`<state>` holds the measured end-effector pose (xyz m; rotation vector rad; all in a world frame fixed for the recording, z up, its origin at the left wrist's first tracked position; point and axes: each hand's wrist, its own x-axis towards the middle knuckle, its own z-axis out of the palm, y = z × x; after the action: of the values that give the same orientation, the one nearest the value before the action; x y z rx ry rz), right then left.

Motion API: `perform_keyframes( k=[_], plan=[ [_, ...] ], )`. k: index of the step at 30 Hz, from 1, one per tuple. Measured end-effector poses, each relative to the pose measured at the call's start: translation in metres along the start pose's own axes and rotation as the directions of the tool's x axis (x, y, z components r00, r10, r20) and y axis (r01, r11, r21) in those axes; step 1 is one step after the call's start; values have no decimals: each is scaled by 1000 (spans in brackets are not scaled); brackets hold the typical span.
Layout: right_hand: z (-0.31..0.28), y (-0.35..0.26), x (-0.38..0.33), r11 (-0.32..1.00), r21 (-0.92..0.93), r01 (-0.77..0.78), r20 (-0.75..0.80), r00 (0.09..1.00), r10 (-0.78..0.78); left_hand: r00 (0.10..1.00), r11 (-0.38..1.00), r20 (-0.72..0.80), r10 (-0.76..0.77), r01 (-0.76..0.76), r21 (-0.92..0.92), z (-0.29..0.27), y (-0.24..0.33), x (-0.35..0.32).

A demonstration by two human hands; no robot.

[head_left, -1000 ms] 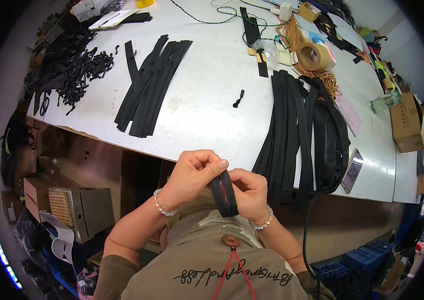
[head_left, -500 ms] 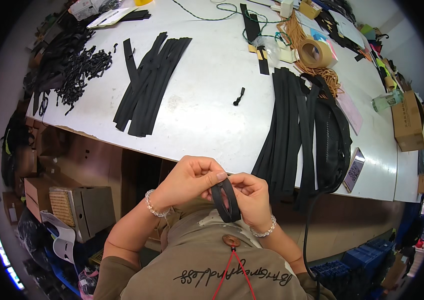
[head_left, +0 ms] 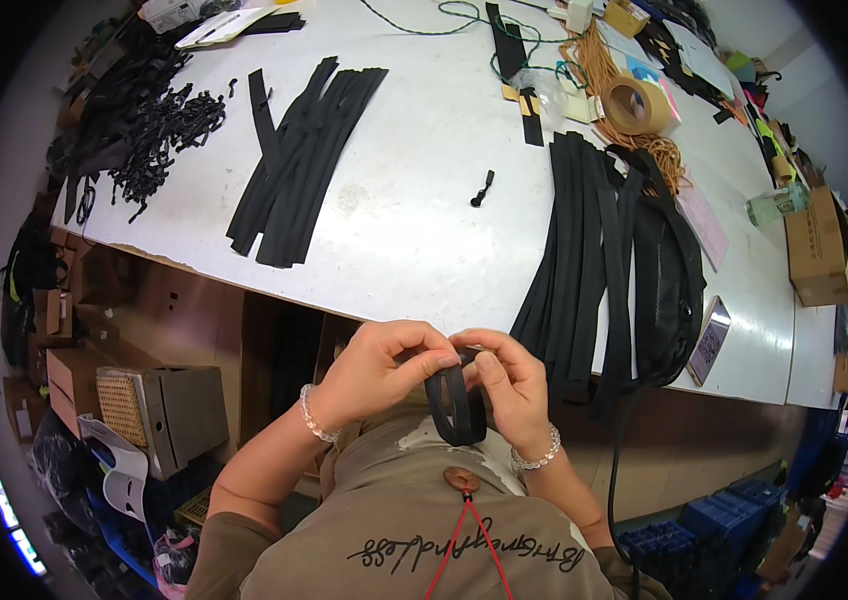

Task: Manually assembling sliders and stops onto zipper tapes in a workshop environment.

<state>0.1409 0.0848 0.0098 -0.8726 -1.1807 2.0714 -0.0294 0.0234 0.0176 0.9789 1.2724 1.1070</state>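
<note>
My left hand point(head_left: 382, 372) pinches one end of a black zipper strip point(head_left: 459, 434) between thumb and fingers, in front of my body below the table edge. The strip hangs down in a loop. My right hand point(head_left: 516, 392) is closed at the top of the same loop, its thumb and forefinger pressed together beside the left thumb. The fingers hide the strip's ends. Ahead on the table lies one small black cord pull point(head_left: 483, 188). A bundle of black zipper strips point(head_left: 294, 180) lies to the left, and another stack of strips point(head_left: 566, 250) hangs over the edge at right.
The white table point(head_left: 399, 240) spans the view. A heap of black cord pulls point(head_left: 169, 140) lies far left. At right are a black bag point(head_left: 664, 290), a tape roll point(head_left: 637, 106), tan cord point(head_left: 589, 65) and a phone-like flat object point(head_left: 709, 340). Cardboard boxes point(head_left: 179, 410) stand below left.
My right hand has shifted slightly right and its thumb has come up to the top of the loop. My left hand still pinches the strip. The view has moved a little.
</note>
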Motion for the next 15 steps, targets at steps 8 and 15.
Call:
perform_keyframes(
  k=[8, 15],
  plan=[
    [-10, -3, -3, 918, -270, 292, 93, 956, -277, 983, 950, -167, 75, -121, -287, 15, 5, -7],
    [-11, -4, -13, 990, -97, 106, 57, 993, -101, 982, 978, -163, 100, -127, -166, 17, -9, -15]
  ],
)
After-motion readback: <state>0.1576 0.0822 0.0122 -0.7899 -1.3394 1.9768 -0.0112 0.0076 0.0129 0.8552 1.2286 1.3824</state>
